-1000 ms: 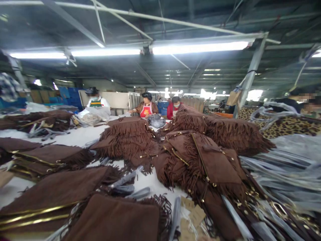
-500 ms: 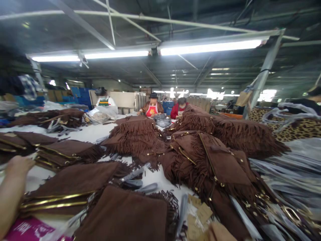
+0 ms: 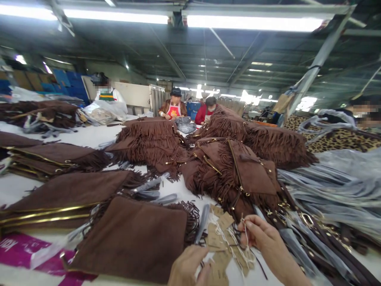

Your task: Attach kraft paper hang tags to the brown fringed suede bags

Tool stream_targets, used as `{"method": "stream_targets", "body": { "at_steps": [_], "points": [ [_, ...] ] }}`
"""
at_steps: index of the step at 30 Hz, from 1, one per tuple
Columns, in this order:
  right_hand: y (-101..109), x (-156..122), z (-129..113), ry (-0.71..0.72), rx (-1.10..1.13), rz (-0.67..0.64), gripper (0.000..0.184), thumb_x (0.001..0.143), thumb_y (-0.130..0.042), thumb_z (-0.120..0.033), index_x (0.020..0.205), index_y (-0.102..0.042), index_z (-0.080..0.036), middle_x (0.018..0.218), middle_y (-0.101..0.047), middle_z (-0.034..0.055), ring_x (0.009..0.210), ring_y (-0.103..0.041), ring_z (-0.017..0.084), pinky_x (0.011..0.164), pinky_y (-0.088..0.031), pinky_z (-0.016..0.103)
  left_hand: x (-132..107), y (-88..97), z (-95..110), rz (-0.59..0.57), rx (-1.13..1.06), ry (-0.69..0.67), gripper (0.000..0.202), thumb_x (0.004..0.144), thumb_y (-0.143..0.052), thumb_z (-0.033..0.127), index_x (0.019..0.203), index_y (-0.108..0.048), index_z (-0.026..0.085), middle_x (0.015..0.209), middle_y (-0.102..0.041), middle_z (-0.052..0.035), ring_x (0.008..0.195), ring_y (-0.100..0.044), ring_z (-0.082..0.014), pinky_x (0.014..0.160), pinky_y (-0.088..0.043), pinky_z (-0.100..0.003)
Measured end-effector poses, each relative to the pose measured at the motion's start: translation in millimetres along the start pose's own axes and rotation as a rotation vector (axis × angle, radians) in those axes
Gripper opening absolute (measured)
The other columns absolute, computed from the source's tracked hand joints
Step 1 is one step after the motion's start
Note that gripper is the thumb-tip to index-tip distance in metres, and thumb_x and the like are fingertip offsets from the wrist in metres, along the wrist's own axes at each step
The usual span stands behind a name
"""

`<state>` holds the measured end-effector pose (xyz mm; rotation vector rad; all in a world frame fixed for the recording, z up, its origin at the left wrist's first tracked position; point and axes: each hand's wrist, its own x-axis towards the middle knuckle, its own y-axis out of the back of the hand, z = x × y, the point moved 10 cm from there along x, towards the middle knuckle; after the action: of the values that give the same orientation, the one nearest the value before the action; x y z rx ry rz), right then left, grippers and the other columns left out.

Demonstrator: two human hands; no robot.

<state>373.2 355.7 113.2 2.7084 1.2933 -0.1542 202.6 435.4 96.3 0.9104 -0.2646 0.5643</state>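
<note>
My right hand [image 3: 262, 238] pinches a thin white string over a loose heap of brown paper hang tags [image 3: 220, 238] at the table's near edge. My left hand [image 3: 190, 268] sits low beside it with fingers curled on the tags and their strings. A flat brown suede bag [image 3: 133, 238] with a fringed edge lies just left of my hands. A pile of brown fringed bags [image 3: 235, 174] with gold hardware rises right behind the tags.
More brown bags [image 3: 56, 159] lie stacked at left, on a white table [image 3: 89, 137]. Grey plastic-wrapped straps [image 3: 327, 186] fill the right side. A pink printed sheet [image 3: 18, 250] lies at lower left. Three people [image 3: 174, 107] work at the far end; another person [image 3: 366, 115] is at right.
The view has tilted down. A forearm seen at the left edge half a second ago is gone. Both my hands have come into view at the bottom, over the tags.
</note>
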Motion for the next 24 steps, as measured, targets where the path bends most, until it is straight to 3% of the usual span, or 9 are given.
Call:
{"method": "stream_targets", "body": {
  "at_steps": [4,7,10,12,15,18,22,24],
  "points": [
    [-16.8,-8.1,3.3,-0.074,0.233,-0.027,0.020,0.076,-0.059,-0.037,0.074,-0.054,-0.018,0.068,-0.061,-0.0026,0.050,-0.051,0.008,0.048,-0.036,0.021,21.9,0.7,18.9,0.075,-0.203,0.041,0.041,0.072,-0.053,0.017,0.113,-0.053,0.014,0.104,-0.062,-0.0106,0.096,-0.057,-0.0187,0.084,-0.048,-0.028],
    [-34.8,-14.9,6.2,-0.101,0.309,-0.064,0.018,0.075,-0.060,-0.036,0.074,-0.055,-0.018,0.067,-0.061,-0.0033,0.050,-0.053,0.008,0.047,-0.037,0.020,26.6,-8.2,30.5,0.081,-0.420,0.120,0.040,0.068,-0.062,0.027,0.106,-0.056,0.018,0.100,-0.063,-0.0079,0.085,-0.058,-0.0180,0.077,-0.049,-0.027],
    [-50.5,-20.1,9.0,-0.084,0.324,-0.084,0.021,0.074,-0.061,-0.038,0.074,-0.055,-0.018,0.065,-0.060,-0.0027,0.051,-0.054,0.009,0.048,-0.040,0.021,21.0,-23.8,24.1,0.070,-0.594,0.327,0.051,0.054,-0.073,0.032,0.100,-0.056,0.018,0.095,-0.062,-0.0065,0.072,-0.056,-0.0154,0.066,-0.049,-0.024],
    [-57.6,-22.7,12.3,-0.076,0.300,-0.081,0.022,0.073,-0.062,-0.039,0.074,-0.055,-0.018,0.063,-0.061,-0.0026,0.051,-0.054,0.009,0.049,-0.041,0.021,14.3,-34.8,16.7,0.042,-0.707,0.454,0.048,0.058,-0.069,0.029,0.102,-0.053,0.017,0.088,-0.063,-0.0055,0.065,-0.054,-0.0127,0.060,-0.046,-0.021],
    [-63.9,-26.2,18.7,-0.086,0.266,-0.075,0.024,0.073,-0.062,-0.041,0.074,-0.054,-0.018,0.061,-0.061,-0.0023,0.053,-0.055,0.011,0.052,-0.043,0.022,6.3,-39.4,7.4,0.021,-0.815,0.539,0.029,0.072,-0.053,0.027,0.098,-0.053,0.014,0.074,-0.063,-0.0035,0.058,-0.053,-0.0095,0.055,-0.043,-0.018],
    [-65.9,-29.6,24.7,-0.087,0.200,-0.077,0.029,0.072,-0.060,-0.046,0.074,-0.054,-0.018,0.061,-0.060,-0.0012,0.054,-0.055,0.013,0.053,-0.045,0.025,-1.9,-36.4,0.9,-0.054,-0.756,0.589,0.025,0.075,-0.045,0.022,0.096,-0.056,0.015,0.062,-0.060,0.0003,0.046,-0.048,-0.0071,0.046,-0.038,-0.016],
    [-59.5,-39.7,19.4,0.068,-0.170,-0.006,0.032,0.076,-0.050,-0.052,0.075,-0.055,-0.020,0.061,-0.058,0.0005,0.057,-0.054,0.015,0.056,-0.045,0.026,-8.3,-19.8,2.7,-0.104,-0.520,0.588,0.022,0.074,-0.044,0.017,0.085,-0.063,0.016,0.059,-0.060,-0.0001,0.046,-0.049,-0.0084,0.043,-0.034,-0.016],
    [-58.2,-50.2,14.2,0.142,-0.264,0.051,0.032,0.075,-0.050,-0.053,0.079,-0.055,-0.023,0.077,-0.062,0.0048,0.061,-0.054,0.016,0.059,-0.045,0.028,-9.8,-14.2,4.9,-0.100,-0.481,0.600,0.020,0.072,-0.045,0.015,0.075,-0.065,0.017,0.060,-0.061,0.0001,0.050,-0.051,-0.0085,0.047,-0.035,-0.016]
  ]
}}
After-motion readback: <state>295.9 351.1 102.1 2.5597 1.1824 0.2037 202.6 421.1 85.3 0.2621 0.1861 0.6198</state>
